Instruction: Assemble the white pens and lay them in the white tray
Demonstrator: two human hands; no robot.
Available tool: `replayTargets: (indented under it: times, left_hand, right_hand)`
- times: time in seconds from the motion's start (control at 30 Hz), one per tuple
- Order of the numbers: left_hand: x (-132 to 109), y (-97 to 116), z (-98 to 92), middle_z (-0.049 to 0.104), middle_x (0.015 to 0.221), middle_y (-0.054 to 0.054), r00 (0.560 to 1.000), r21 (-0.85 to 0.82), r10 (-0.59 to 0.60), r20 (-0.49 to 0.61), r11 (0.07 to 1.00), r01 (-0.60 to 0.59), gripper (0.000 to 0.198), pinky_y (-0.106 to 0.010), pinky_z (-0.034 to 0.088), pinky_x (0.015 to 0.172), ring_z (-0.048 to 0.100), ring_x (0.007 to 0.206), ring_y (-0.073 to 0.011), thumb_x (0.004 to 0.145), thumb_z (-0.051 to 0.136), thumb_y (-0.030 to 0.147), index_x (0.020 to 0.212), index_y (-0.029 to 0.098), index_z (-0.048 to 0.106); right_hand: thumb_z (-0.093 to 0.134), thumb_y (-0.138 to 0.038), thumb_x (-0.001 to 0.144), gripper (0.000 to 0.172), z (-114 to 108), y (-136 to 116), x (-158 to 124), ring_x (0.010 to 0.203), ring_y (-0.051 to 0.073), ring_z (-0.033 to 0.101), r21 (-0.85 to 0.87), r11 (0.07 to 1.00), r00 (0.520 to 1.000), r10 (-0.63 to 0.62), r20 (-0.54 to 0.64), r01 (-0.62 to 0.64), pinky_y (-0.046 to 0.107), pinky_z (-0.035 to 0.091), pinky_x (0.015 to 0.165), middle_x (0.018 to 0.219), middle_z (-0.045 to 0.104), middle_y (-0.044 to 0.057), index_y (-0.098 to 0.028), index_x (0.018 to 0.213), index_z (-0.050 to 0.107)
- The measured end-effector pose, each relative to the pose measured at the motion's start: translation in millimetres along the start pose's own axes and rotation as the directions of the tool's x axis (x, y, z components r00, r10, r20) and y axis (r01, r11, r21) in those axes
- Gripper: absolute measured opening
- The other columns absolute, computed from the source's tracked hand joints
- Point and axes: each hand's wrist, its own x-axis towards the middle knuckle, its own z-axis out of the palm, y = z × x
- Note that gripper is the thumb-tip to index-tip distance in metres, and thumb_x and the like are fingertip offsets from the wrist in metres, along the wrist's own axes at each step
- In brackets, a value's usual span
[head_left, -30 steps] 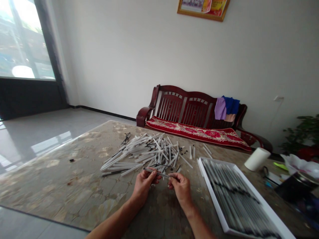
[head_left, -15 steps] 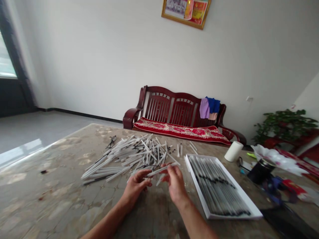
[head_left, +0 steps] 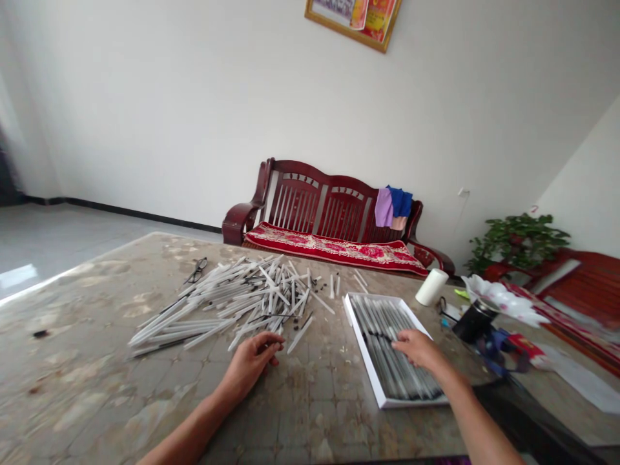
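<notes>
My left hand (head_left: 254, 356) rests low over the table in front of the loose pile, its fingers curled together; what they pinch, if anything, is too small to name. One slim white stick (head_left: 300, 334), like a pen barrel, lies just right of it. The pile of white, pen-like sticks (head_left: 217, 300), some with dark parts, spreads beyond the hand. My right hand (head_left: 417, 349) is over the white box (head_left: 368, 371), fingers pressed together above rows of slim grey sticks with dark ends (head_left: 402, 371). Anything between those fingers is hidden.
Eyeglasses (head_left: 197, 270) lie behind the pile. Right of the box stand a white roll (head_left: 432, 287), a black cup (head_left: 475, 321) and a white petal-edged dish (head_left: 504, 300). A wooden bench (head_left: 320, 206) with a red cover stands beyond the table (head_left: 97, 361).
My hands have parted: the right moved from the stick held in front of me to over the box. The left stayed near the pile. The view has turned slightly right.
</notes>
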Motion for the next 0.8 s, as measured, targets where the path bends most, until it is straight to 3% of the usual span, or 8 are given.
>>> replayTargets:
  times: [0.27,0.43,0.53,0.63,0.67,0.73,0.8]
  left_hand:
    - [0.5,-0.6,-0.9,0.071,0.070,-0.003,1.000,0.001,-0.024,0.005,1.000,0.024,0.031,-0.024,0.038,0.044,0.059,0.052,-0.0172,0.064,0.071,0.047,0.081,0.021,0.072]
    - [1.2,-8.4,-1.6,0.071,0.070,-0.003,0.998,0.102,0.052,-0.028,0.994,-0.049,0.028,-0.026,0.044,0.053,0.060,0.053,-0.0170,0.071,0.066,0.044,0.083,0.019,0.071]
    - [0.3,-9.0,-1.4,0.068,0.065,-0.002,0.995,0.237,0.092,-0.028,0.968,-0.083,0.024,-0.026,0.043,0.054,0.059,0.053,-0.0169,0.076,0.060,0.039,0.083,0.019,0.071]
    - [-3.4,-3.4,-0.6,0.068,0.065,-0.002,0.991,0.368,0.133,0.012,0.921,-0.128,0.022,-0.025,0.043,0.057,0.061,0.058,-0.0178,0.079,0.057,0.034,0.082,0.019,0.072]
    - [-4.9,-1.2,-0.4,0.070,0.067,-0.002,0.988,0.400,0.152,0.038,0.903,-0.155,0.021,-0.025,0.043,0.060,0.062,0.062,-0.0185,0.080,0.057,0.033,0.081,0.019,0.073]
    - [-7.4,1.7,0.0,0.072,0.071,-0.003,0.980,0.446,0.180,0.081,0.873,-0.197,0.021,-0.025,0.043,0.062,0.064,0.067,-0.0193,0.081,0.056,0.032,0.077,0.019,0.073]
    - [-8.7,2.1,0.3,0.073,0.071,-0.003,0.977,0.471,0.192,0.095,0.856,-0.214,0.022,-0.025,0.042,0.062,0.065,0.068,-0.0195,0.082,0.055,0.031,0.076,0.019,0.073]
  right_hand:
    - [0.072,-0.027,0.068,0.025,23.0,-3.9,-6.4,0.045,0.013,0.047,-0.323,0.945,0.992,-0.082,-0.099,0.046,0.025,0.020,0.049,0.043,0.051,-0.003,-0.021,0.050,0.055]
    - [0.069,-0.034,0.072,0.025,19.4,-12.1,-15.0,0.050,0.017,0.054,-0.354,0.933,0.982,-0.125,-0.143,0.067,0.025,0.025,0.049,0.050,0.056,0.001,-0.020,0.055,0.057]
    - [0.063,-0.037,0.079,0.025,20.1,-32.5,-20.6,0.059,0.020,0.060,-0.359,0.922,0.974,-0.196,-0.113,0.144,0.026,0.030,0.051,0.057,0.062,0.004,-0.021,0.060,0.062]
    - [0.057,-0.032,0.084,0.020,43.1,-70.3,-29.4,0.067,0.019,0.063,-0.349,0.901,0.955,-0.292,-0.048,0.257,0.025,0.037,0.057,0.067,0.067,0.003,-0.023,0.070,0.067]
    - [0.056,-0.029,0.085,0.016,56.4,-85.6,-33.7,0.072,0.017,0.064,-0.340,0.883,0.938,-0.346,-0.010,0.323,0.024,0.039,0.061,0.073,0.068,0.001,-0.024,0.074,0.068]
    - [0.055,-0.017,0.086,0.017,87.7,-116.0,-42.7,0.086,0.016,0.065,-0.303,0.771,0.823,-0.561,0.092,0.560,0.023,0.042,0.072,0.091,0.070,0.001,-0.025,0.088,0.070]
    - [0.053,-0.009,0.086,0.025,119.2,-141.5,-49.3,0.088,0.014,0.065,-0.314,0.663,0.726,-0.669,0.159,0.680,0.021,0.042,0.072,0.099,0.069,0.001,-0.026,0.096,0.069]
